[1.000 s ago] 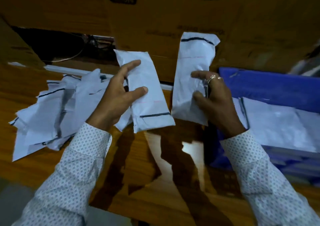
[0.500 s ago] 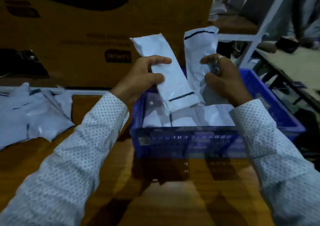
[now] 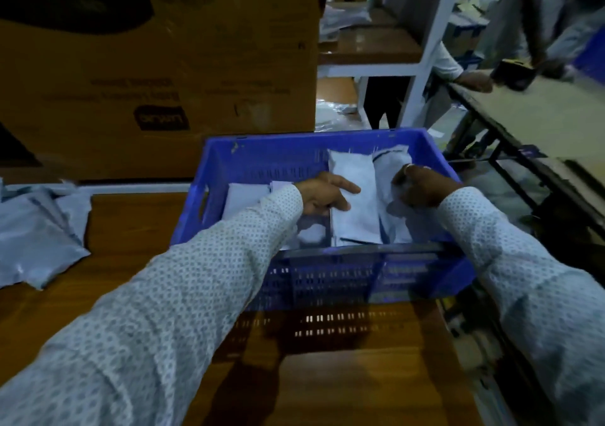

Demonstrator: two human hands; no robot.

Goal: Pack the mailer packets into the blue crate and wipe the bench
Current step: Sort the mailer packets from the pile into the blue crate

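Nearest me, bare wooden desk (image 3: 327,386) with my two patterned sleeves crossing it, no cloth in view so wiping not started by my read. Just past that, blue crate (image 3: 327,278) sits on the desk's right part, slotted walls, handle cutout on left side. Both my hands are down inside it. Left hand (image 3: 322,193) grip: thumb and fingers curled onto the left packet (image 3: 355,203), white, lying lengthwise, far end leaning up toward crate's back wall. Right hand (image 3: 422,186) grip: fingers closed round the right packet (image 3: 391,164), just beside the first, touching or nearly; ring on one finger. Count: two packets in hand, at least two or three more lying flat in crate under them, exact number hidden by my arms. Left edge of desk: loose pile of packets (image 3: 36,239), maybe four or five overlapping, cannot split them cleanly, well apart from crate. Handling judgement: these look light, soft, thin poly mailers, crinkly and a bit slick, contents slim; they flop if held by an end, so pinch mid-body across the width, one per hand is easy, no fragility worry apparent. Release flat so they stack. Behind crate and pile: one big cardboard box (image 3: 163,65) standing on desk, printed text blurred. Farther right: white shelf frame (image 3: 425,49), one other table (image 3: 540,121), another person's arm (image 3: 458,69) resting there, dim and blurry.
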